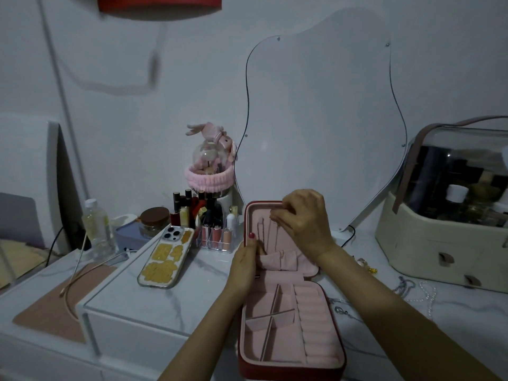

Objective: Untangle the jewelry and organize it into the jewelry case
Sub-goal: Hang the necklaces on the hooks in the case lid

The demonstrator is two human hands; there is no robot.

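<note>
A red jewelry case [291,364] with pink lining lies open on the marble table, its lid standing up at the back. My left hand [244,261] grips the lid's left edge, thumb on the rim. My right hand [302,218] pinches a thin gold necklace chain [275,232] near the top of the lid, where it hangs down over the pink lining toward the elastic pocket [280,259]. The base has divided compartments and ring rolls [316,325], which look empty. Tangled silver and pearl jewelry [415,290] lies on the table to the right of the case.
A phone [165,257] lies face down left of the case. Lipsticks and a clear organizer [211,229] stand behind it, with a bottle [96,226] further left. A cream cosmetics box [445,229] sits at the right. A wavy mirror [324,105] hangs on the wall.
</note>
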